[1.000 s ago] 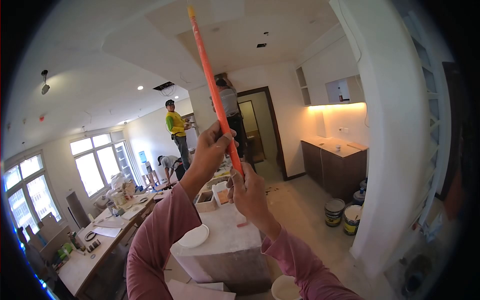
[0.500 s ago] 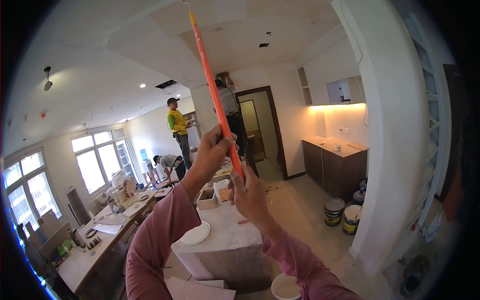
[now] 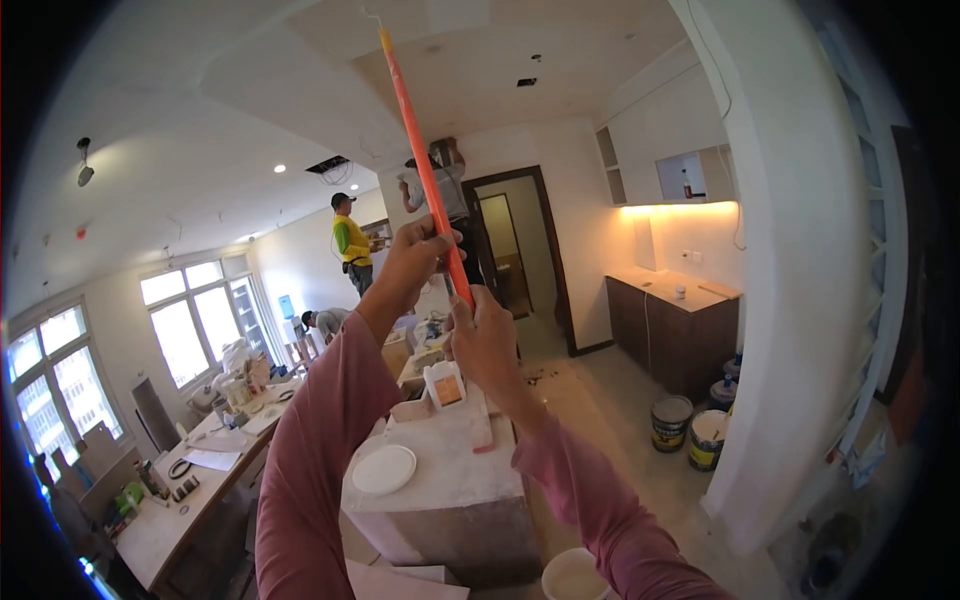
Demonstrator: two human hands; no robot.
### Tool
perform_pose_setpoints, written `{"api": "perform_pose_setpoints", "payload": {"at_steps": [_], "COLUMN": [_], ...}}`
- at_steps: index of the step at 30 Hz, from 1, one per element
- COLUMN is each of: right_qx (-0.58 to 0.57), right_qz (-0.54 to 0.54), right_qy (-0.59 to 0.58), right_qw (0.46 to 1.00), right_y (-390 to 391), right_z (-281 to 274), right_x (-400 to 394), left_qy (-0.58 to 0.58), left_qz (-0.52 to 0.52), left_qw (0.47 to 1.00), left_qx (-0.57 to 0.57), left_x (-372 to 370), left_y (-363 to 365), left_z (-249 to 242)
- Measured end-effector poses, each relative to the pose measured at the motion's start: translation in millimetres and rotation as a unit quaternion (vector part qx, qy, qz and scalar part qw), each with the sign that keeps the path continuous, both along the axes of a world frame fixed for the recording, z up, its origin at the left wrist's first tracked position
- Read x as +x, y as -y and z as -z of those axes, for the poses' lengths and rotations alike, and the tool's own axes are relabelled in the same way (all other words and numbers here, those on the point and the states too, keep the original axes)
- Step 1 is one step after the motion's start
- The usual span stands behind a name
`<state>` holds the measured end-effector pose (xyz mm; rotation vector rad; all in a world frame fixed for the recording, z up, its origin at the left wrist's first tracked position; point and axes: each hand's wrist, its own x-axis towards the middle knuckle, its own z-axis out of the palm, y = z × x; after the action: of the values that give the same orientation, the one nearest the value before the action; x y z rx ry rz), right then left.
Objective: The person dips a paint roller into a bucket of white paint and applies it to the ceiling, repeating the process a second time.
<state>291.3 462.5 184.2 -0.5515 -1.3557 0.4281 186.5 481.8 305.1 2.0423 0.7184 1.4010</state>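
A long orange pole [image 3: 418, 140] with a yellow upper end rises toward the ceiling. A thin bent wire frame shows at its tip near the top edge; what it carries is not clear. My left hand [image 3: 415, 262] is wrapped round the pole above my right hand. Lower down, my right hand [image 3: 482, 335] grips the pole's bottom end. Below the hands stands a pale block-like counter [image 3: 450, 465], bearing a round white lid [image 3: 384, 470] and a white jug with an orange label [image 3: 444, 385].
Paint buckets [image 3: 670, 422] stand right, by a brown cabinet [image 3: 660, 325]. A white column [image 3: 790, 250] rises nearby. A cluttered workbench [image 3: 190, 530] runs along the left. Three people work behind: one in yellow [image 3: 355, 240], one bending, one reaching up beside a doorway. An open bucket [image 3: 575, 577] sits below.
Both hands and the pole's lower end have moved up, still gripping. The person beside the doorway has raised an arm. The jug and counter show more fully.
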Motion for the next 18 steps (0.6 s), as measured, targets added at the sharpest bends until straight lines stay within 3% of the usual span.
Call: {"api": "perform_pose_setpoints", "payload": {"at_steps": [18], "right_qx": [0.008], "right_qz": [-0.002], "right_qy": [-0.010], "right_qw": [1.000], "right_y": [-215.2], "right_z": [-62.8], "right_x": [16.4], "left_qy": [0.058], "left_qz": [-0.051], "left_qw": [0.997], "left_qx": [-0.006], "left_x": [26.2], "left_y": [-200.5], "left_z": [-50.7]}}
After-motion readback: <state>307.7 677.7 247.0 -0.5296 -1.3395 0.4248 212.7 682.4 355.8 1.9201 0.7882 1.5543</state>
